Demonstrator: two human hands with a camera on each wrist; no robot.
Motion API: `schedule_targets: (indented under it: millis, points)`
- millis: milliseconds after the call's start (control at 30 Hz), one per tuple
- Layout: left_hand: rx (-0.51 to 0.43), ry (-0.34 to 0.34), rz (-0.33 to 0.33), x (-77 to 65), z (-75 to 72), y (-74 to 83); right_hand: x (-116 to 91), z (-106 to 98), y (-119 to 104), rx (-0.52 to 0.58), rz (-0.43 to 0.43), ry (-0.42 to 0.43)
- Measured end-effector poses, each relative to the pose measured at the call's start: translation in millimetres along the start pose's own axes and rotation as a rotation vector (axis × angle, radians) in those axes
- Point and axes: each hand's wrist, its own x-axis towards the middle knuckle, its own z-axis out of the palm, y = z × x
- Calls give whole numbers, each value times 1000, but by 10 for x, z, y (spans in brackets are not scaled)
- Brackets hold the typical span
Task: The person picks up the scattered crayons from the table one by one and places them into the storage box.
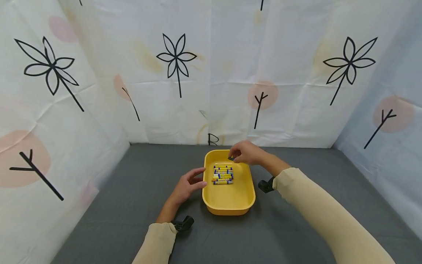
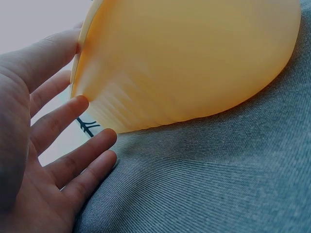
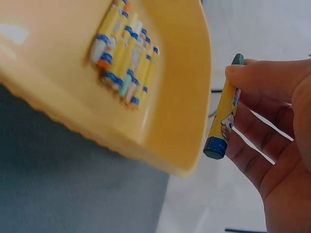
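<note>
A yellow plastic basin [image 1: 230, 200] stands on the grey cloth. Inside it, several crayons [image 1: 223, 176] in yellow wrappers with blue bands lie side by side in a stack of rows. My right hand [image 1: 248, 152] is over the basin's far right rim and pinches a dark green crayon [image 3: 224, 121] between thumb and fingers. That crayon's yellow wrapper carries a cartoon print, and it hangs tilted in the right wrist view. At the basin's left side, my left hand [image 1: 186, 186] has its fingers loosely spread, with fingertips [image 2: 80, 103] right at the wall and rim.
Grey cloth [image 1: 141, 190] covers the table around the basin. White fabric walls [image 1: 211, 73] printed with flowers and twigs rise behind and on both sides. Each wrist wears a small black camera mount [image 1: 266, 185].
</note>
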Motion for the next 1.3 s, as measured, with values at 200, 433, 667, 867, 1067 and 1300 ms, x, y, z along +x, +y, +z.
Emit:
schedule_targets:
  millis: [200, 433, 667, 867, 1067, 1300]
  points:
    - [1, -2, -6, -11, -9, 14, 81, 179, -57, -12, -4, -54]
    - [6, -7, 5, -6, -25, 17, 154, 416, -91, 2, -18, -114]
    - [-18, -28, 30, -4, -31, -1, 259, 610, -173, -5, -62, -204]
    - [-22, -37, 49, -4, -20, 1, 325, 697, -222, -10, -61, -268]
    - [-22, -36, 55, 0, -13, 10, 363, 731, -205, -5, -75, -275]
    - [-21, -27, 48, -3, -24, -3, 410, 791, -173, 24, -55, -286]
